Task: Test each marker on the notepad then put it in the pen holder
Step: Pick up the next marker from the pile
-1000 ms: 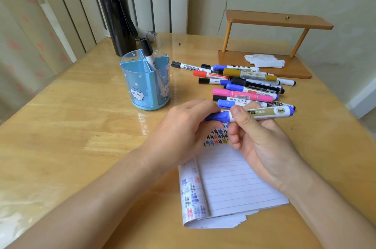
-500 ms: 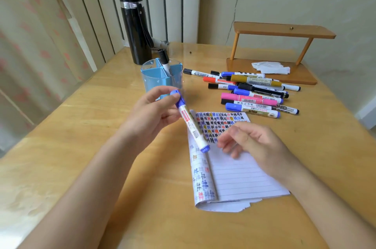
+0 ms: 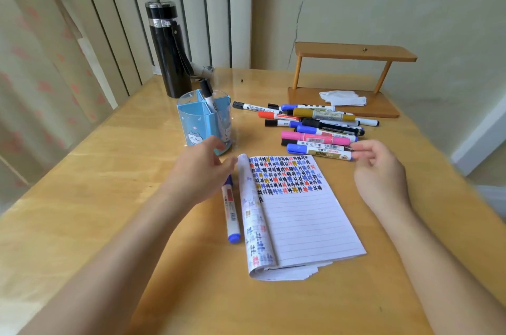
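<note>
A lined notepad (image 3: pixel 301 214) lies open on the table, its top rows filled with coloured test marks. A blue-capped white marker (image 3: pixel 230 214) lies flat just left of the notepad. My left hand (image 3: pixel 202 170) hovers over the marker's upper end with relaxed fingers and holds nothing. My right hand (image 3: pixel 380 170) is open at the notepad's upper right, fingertips at the near edge of a pile of several markers (image 3: pixel 315 126). The blue pen holder (image 3: pixel 204 122) stands behind my left hand with one black-capped marker (image 3: pixel 208 94) in it.
A tall black flask (image 3: pixel 168 49) stands behind the pen holder. A small wooden shelf (image 3: pixel 353 82) with a crumpled tissue (image 3: pixel 342 98) sits at the back right. The table's right edge (image 3: pixel 449 167) runs close to my right hand.
My left hand has put the blue marker down on the table left of the notepad and let go. My right hand has moved from the notepad to the marker pile.
</note>
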